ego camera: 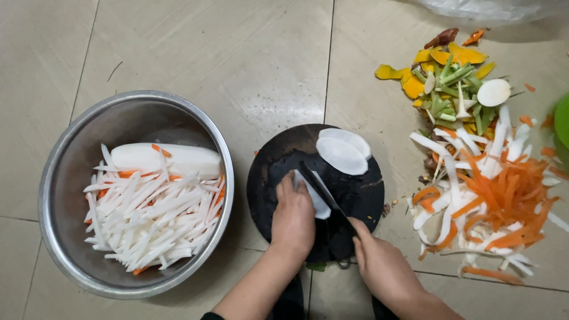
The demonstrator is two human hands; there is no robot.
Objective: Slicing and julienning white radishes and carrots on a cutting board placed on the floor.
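A round black cutting board lies on the tiled floor. My left hand presses down on a stack of white radish slices at the board's middle. My right hand grips a dark knife whose blade rests on the slices beside my left fingers. Two more oval radish slices lie at the board's far edge.
A steel bowl on the left holds white radish sticks, some carrot strips and a peeled radish piece. On the right lies a pile of vegetable peels and trimmings. A green object shows at the right edge.
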